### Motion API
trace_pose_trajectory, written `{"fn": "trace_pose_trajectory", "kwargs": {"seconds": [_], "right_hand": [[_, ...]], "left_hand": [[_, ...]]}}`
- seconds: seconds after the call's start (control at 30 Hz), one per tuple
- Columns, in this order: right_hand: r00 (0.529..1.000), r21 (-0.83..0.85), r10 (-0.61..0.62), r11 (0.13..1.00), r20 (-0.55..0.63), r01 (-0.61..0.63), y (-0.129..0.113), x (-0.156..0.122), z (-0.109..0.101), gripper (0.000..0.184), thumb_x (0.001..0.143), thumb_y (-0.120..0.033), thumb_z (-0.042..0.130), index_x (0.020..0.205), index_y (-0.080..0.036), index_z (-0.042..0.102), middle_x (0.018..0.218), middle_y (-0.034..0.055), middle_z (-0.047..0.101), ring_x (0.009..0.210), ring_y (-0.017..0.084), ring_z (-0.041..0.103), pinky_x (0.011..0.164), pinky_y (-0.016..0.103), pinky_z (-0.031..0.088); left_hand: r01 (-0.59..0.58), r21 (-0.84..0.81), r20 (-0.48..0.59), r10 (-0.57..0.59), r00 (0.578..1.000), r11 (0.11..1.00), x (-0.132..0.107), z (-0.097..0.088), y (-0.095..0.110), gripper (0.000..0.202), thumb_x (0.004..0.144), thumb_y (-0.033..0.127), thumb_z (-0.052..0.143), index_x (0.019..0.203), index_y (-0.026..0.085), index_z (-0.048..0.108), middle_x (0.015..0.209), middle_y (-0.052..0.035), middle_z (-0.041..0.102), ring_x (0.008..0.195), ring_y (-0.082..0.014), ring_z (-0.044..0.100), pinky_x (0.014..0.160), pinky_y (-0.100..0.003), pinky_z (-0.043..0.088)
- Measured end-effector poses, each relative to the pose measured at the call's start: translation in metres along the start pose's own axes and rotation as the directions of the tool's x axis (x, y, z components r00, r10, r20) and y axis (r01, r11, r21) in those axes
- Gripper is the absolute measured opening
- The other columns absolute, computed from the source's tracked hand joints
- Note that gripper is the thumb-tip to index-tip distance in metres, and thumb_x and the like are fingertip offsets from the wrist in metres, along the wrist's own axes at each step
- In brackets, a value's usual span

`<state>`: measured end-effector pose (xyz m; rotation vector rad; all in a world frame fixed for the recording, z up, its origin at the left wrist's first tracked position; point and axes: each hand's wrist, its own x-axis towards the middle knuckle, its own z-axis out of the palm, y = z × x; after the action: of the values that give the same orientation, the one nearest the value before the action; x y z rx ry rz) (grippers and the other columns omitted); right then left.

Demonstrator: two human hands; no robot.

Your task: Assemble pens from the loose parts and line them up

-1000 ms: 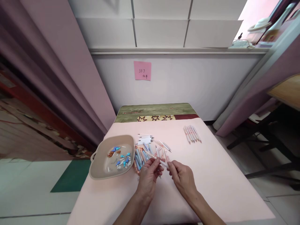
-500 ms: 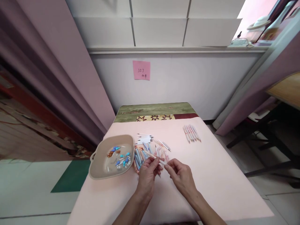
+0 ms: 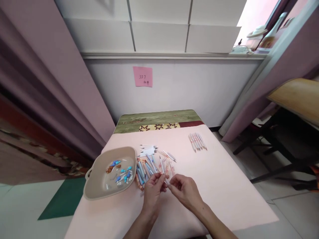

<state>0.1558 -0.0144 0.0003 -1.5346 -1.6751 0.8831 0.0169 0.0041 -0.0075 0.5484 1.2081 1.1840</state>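
Observation:
My left hand and my right hand meet over the pink table cover, both pinched on the ends of one thin white pen. Just beyond my fingers lies a loose heap of pen barrels, blue, orange and white. A beige tray to the left of my left hand holds several small blue and brown caps.
A neat row of finished pens lies at the far right of the table. A green patterned cloth covers the far end. A pink note hangs on the white wall. Purple curtains flank the table; dark chair legs stand to the right.
My hands have drawn closer together on the pen, and the right hand's grip has slid toward the left hand. The camera has swung slightly right and down.

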Motion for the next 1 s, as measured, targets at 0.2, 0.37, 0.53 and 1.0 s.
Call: {"fn": "trace_pose_trajectory", "kwargs": {"seconds": [0.2, 0.37, 0.53, 1.0], "right_hand": [[0.952, -0.357, 0.164, 0.899, -0.26, -0.252, 0.05, 0.051, -0.037, 0.019, 0.083, -0.033, 0.054, 0.077, -0.022, 0.069, 0.07, -0.0008, 0.07, 0.065, 0.015, 0.064, 0.06, 0.022, 0.044], [0.89, -0.478, 0.239, 0.773, -0.388, -0.417, 0.089, 0.11, -0.069, 0.018, 0.081, -0.032, 0.057, 0.081, -0.021, 0.07, 0.08, 0.0058, 0.073, 0.077, 0.02, 0.066, 0.065, 0.026, 0.043], [0.875, -0.56, 0.269, 0.684, -0.401, -0.467, 0.106, 0.136, -0.07, 0.018, 0.082, -0.028, 0.055, 0.085, -0.019, 0.07, 0.088, 0.0103, 0.072, 0.084, 0.023, 0.066, 0.072, 0.031, 0.043], [0.91, -0.533, 0.16, 0.766, -0.383, -0.359, 0.098, 0.103, -0.057, 0.03, 0.089, -0.041, 0.047, 0.101, -0.02, 0.064, 0.098, 0.0078, 0.068, 0.086, 0.021, 0.063, 0.067, 0.028, 0.042]], "left_hand": [[-0.047, 0.103, -0.021, 0.049, 0.999, 0.994, -0.009, -0.014, 0.001, 0.037, 0.059, 0.038, 0.082, 0.084, 0.015, 0.067, 0.072, -0.0052, 0.07, 0.053, -0.0106, 0.056, 0.044, -0.019, 0.042], [-0.049, 0.171, 0.047, 0.042, 0.998, 0.984, -0.017, -0.034, -0.015, 0.039, 0.058, 0.045, 0.079, 0.079, 0.015, 0.066, 0.071, -0.0064, 0.071, 0.051, -0.0113, 0.054, 0.044, -0.021, 0.041], [-0.056, 0.242, 0.042, 0.047, 0.998, 0.969, -0.02, -0.059, -0.028, 0.043, 0.06, 0.051, 0.077, 0.082, 0.015, 0.065, 0.072, -0.0069, 0.071, 0.053, -0.0128, 0.055, 0.046, -0.023, 0.042], [-0.202, 0.54, 0.034, 0.219, 0.975, 0.817, -0.031, -0.095, -0.036, 0.032, 0.073, 0.048, 0.067, 0.086, 0.019, 0.065, 0.075, -0.0018, 0.066, 0.064, -0.016, 0.058, 0.059, -0.025, 0.048]]}}
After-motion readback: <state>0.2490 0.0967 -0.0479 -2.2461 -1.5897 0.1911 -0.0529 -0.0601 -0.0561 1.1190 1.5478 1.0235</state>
